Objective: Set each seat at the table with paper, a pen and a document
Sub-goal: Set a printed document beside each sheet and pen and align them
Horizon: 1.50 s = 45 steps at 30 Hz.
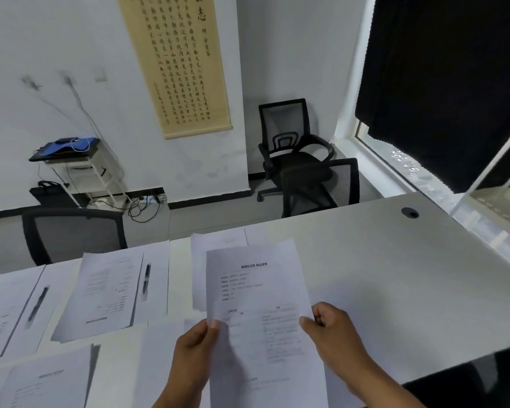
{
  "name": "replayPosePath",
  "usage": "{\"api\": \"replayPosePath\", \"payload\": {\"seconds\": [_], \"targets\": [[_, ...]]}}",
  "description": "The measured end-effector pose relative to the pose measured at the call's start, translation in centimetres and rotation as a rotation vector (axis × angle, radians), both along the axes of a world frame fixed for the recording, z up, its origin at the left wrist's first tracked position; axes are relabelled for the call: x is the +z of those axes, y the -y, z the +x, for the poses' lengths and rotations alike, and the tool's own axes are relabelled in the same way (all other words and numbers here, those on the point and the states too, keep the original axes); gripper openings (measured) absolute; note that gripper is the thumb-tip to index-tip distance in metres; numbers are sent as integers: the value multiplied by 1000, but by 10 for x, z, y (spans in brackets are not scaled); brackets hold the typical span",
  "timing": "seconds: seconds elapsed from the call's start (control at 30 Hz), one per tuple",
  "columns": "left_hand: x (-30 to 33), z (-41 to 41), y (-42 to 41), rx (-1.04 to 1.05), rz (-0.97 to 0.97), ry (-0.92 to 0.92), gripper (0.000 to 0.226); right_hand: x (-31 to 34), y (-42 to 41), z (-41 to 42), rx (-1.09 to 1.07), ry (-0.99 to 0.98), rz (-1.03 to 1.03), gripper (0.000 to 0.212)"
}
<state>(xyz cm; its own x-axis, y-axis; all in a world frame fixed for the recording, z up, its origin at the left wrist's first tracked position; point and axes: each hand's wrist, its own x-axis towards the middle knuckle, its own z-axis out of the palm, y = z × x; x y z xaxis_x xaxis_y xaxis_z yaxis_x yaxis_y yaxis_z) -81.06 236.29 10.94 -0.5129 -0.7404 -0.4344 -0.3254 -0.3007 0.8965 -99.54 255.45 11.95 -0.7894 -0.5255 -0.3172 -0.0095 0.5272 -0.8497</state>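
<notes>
The left hand [196, 344] pinches the left edge of a printed document [259, 304], thumb lying on top of the sheet, while the right hand [331, 334] pinches its right edge with fingers curled around the paper. The document is lifted above the white counter [395, 275], tilted with its heading away from the person. Just behind it, partly hidden, lies another sheet of paper [218, 242] flat on the counter. To the left, a setting is laid out: a printed document [100, 293] with a black pen [145, 282] resting on the blank sheet beside it. Farther left, a second pen [37, 306] lies on paper next to another printed page, blurred at the frame edge. More sheets sit at the near edge, one printed page [50, 381] at lower left. Across the counter stand black mesh office chairs [292, 148], and a calligraphy scroll [174, 63] hangs on the wall.
</notes>
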Motion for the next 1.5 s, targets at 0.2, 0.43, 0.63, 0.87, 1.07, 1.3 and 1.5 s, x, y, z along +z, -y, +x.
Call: {"api": "replayPosePath", "payload": {"seconds": [0.2, 0.43, 0.63, 0.87, 1.07, 1.3, 1.5], "targets": [[16, -48, -78, 54, -94, 58, 15, 7, -69, -63, 36, -12, -15, 44], [20, -87, -128, 123, -107, 89, 14, -1, -112, -107, 54, 9, -15, 42], [4, -117, -129, 97, -51, 84, 24, -12, -122, -131, 33, 4, 47, 45], [-38, -162, -125, -12, 102, 69, 24, -31, -133, -166, -38, -8, 181, 46], [-60, -197, -143, -44, 130, 200, 20, -49, -161, -189, -75, 26, 301, 44], [-87, -232, -174, -132, 82, 356, 29, -77, -195, -222, -84, 51, 383, 45], [-104, -254, -199, -144, 5, 494, 45, -97, -208, -244, -62, 44, 428, 43]]}}
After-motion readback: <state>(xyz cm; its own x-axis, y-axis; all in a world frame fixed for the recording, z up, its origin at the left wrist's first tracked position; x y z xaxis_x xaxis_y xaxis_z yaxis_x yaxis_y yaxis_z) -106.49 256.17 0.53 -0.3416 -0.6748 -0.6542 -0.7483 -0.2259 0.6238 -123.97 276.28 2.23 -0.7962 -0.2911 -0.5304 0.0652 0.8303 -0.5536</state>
